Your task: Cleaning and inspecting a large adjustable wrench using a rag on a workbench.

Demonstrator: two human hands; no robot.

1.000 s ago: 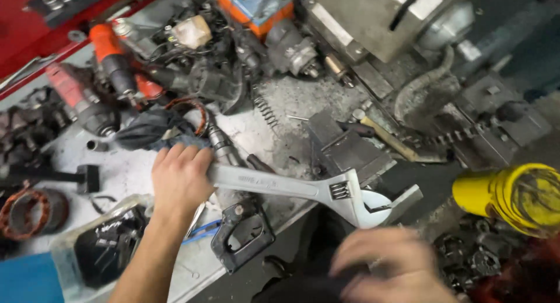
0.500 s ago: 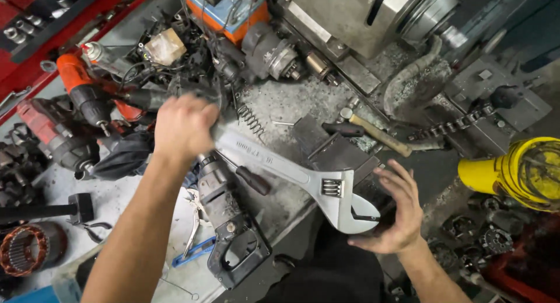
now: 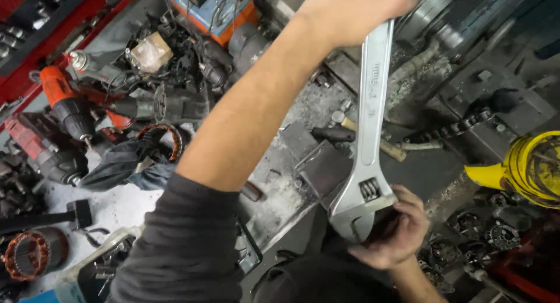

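I hold a large silver adjustable wrench (image 3: pixel 370 133) nearly upright over the workbench edge. My left hand (image 3: pixel 356 11) is closed around the top of its handle, near the upper edge of the view. My right hand (image 3: pixel 394 230) cups the wrench's jaw end at the bottom, with the fingers wrapped behind the head near the adjusting wheel. My left forearm and dark sleeve (image 3: pixel 186 244) cross the middle of the view and hide part of the bench.
The grey bench (image 3: pixel 274 192) is crowded with orange power drills (image 3: pixel 67 107), motor parts, a copper-wound stator (image 3: pixel 26 256), a dark cloth (image 3: pixel 125 160) and a hammer (image 3: pixel 350 133). A yellow container (image 3: pixel 528 169) stands at the right. A red tool tray (image 3: pixel 35 28) lies at the upper left.
My left hand has swung the wrench handle up and to the right, turning it from slanted to nearly upright. My right hand has closed on the jaw end.
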